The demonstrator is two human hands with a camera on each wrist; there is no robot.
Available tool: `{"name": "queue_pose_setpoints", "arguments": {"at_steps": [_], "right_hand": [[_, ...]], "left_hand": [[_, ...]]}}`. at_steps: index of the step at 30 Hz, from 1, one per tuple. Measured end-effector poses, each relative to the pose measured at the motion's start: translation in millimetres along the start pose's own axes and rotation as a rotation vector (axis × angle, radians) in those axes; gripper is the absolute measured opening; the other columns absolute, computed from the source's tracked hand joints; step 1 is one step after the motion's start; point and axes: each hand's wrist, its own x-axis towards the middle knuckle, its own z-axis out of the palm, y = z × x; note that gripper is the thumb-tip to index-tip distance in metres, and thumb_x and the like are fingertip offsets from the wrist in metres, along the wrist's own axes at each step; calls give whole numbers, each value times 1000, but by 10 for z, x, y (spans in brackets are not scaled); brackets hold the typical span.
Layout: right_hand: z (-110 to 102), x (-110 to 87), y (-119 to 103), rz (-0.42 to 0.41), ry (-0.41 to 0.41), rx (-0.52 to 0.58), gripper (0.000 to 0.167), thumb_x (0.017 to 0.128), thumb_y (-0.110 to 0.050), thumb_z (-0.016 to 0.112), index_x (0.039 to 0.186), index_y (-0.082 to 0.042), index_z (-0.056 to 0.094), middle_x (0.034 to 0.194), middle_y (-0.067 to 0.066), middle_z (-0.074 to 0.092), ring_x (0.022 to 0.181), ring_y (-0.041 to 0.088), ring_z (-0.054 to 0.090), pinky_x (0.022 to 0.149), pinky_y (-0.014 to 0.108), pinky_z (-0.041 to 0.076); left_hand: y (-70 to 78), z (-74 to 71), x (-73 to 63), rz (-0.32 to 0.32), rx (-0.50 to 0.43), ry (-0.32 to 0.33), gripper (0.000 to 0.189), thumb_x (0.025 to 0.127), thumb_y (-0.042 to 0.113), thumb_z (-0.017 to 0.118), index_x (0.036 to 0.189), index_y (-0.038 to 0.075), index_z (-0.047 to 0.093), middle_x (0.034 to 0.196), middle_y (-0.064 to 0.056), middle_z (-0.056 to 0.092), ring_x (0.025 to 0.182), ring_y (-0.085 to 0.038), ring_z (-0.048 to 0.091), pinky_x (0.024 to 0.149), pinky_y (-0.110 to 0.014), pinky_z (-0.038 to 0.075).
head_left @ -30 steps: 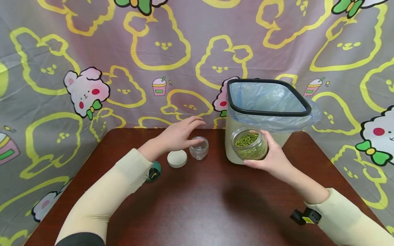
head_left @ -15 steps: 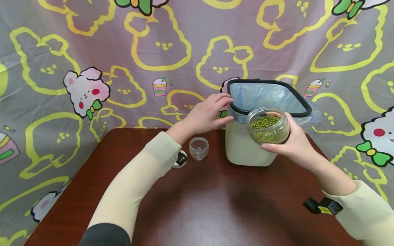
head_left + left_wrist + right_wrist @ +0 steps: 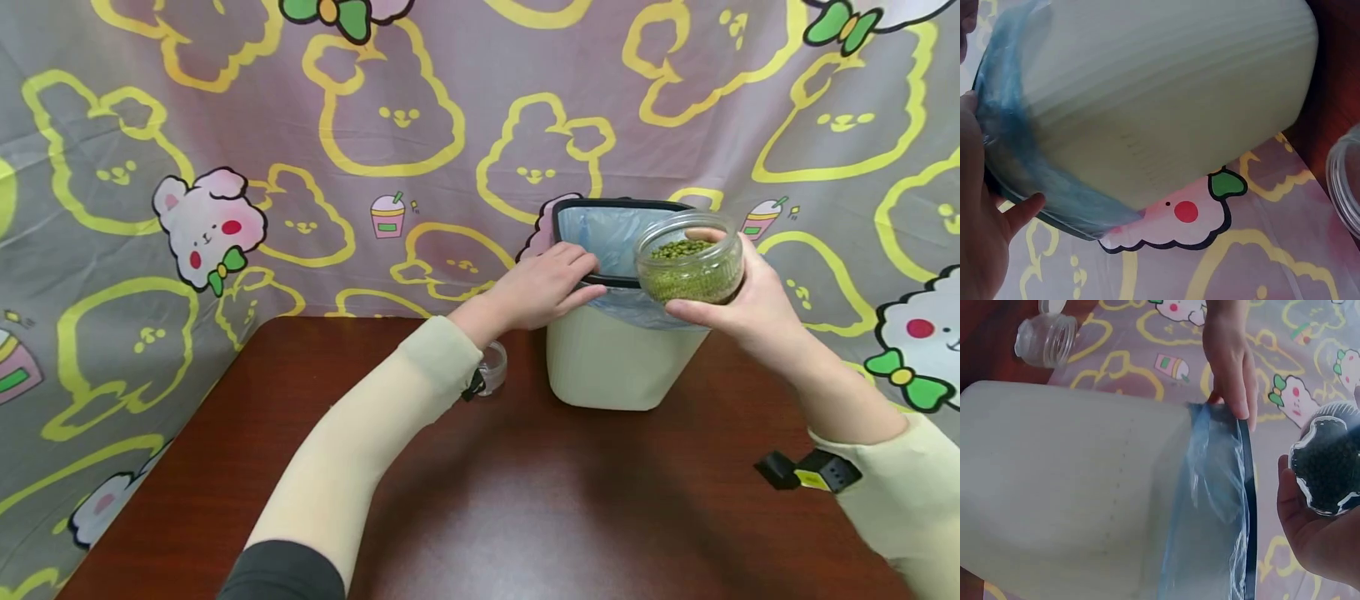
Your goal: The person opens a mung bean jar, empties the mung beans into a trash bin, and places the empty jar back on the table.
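Observation:
My right hand [image 3: 750, 296] grips a clear jar [image 3: 693, 283] part-filled with green mung beans [image 3: 682, 250], raised in front of the trash bin's opening and slightly tilted. From beneath, the right wrist view shows the jar's base [image 3: 1329, 465] with fingers around it. My left hand [image 3: 546, 283] holds the black rim [image 3: 622, 282] of the cream trash bin [image 3: 618, 358] at its left corner. Its thumb [image 3: 1025, 212] lies on the outside while the fingers go over the edge. A blue plastic liner [image 3: 607, 233] lines the bin and folds over the rim.
A small clear jar [image 3: 492, 369] stands left of the bin on the dark wooden table [image 3: 517, 500], partly hidden by my left wrist. Part of a white lid [image 3: 1052, 305] shows beside it in the right wrist view. A patterned curtain [image 3: 420, 100] hangs behind.
My left hand has moved right from above the small jar to the bin's rim and taken hold. The right hand has lifted the jar of mung beans up and to the right.

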Motion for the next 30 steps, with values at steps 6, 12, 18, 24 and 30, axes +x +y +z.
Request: {"name": "queue_pose_setpoints", "arguments": {"at_steps": [6,12,18,24,30], "right_hand": [[-87,79,8,49,30,10,70,76,10,73,135,-18,47,115,-9,55,101,6,51,78,13,40],[-171,227,18,124,66,-33,66,79,1,75,134,-23,45,117,-9,50,104,7,48,79,13,38],[-309,421,1,143,93,-34,63,82,0,73,133,-21,43,118,-6,48,103,9,48,74,12,43],[-450,658,-39,151,80,-43,63,82,-1,73,131,-18,37,114,-4,47,94,8,51,66,13,47],[-546,898,-35,151,24,-5,58,82,2,72,125,-19,38,108,-2,51,82,5,58,62,15,49]], "left_hand": [[2,45,36,45,-32,59,31,104,37,43,99,8,50,91,-2,45,92,-18,44,79,-27,37],[5,14,77,45,-58,40,29,103,33,49,91,6,48,84,-3,44,88,-20,43,78,-26,34],[20,-9,82,24,-88,26,30,101,32,52,87,6,45,80,-3,44,86,-20,42,76,-25,33],[40,-2,88,-33,-127,18,34,100,37,53,82,10,41,78,-2,41,87,-18,42,74,-24,33],[58,19,95,-75,-103,-9,36,99,42,54,82,12,42,79,0,44,89,-18,42,76,-24,33]]}}
